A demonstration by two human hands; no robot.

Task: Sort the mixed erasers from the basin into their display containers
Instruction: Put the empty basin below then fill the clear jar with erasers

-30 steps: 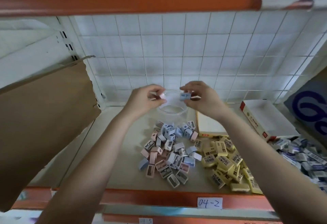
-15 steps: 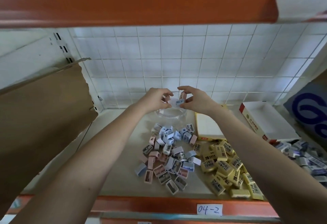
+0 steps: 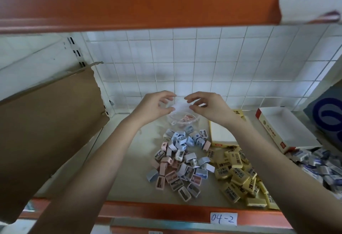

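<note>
Erasers (image 3: 181, 161) lie heaped on the shelf (image 3: 129, 169) in front of the bowl (image 3: 183, 121), over which your left hand (image 3: 153, 107) and right hand (image 3: 207, 108) hover loosely curled, apparently dropping one in, grip unclear; next, pick a matching piece from the heap.

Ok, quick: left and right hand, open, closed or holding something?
Left hand: fingers curled over the clear container; a grip cannot be told.
Right hand: the same; a pale blur lies between the hands.
</note>
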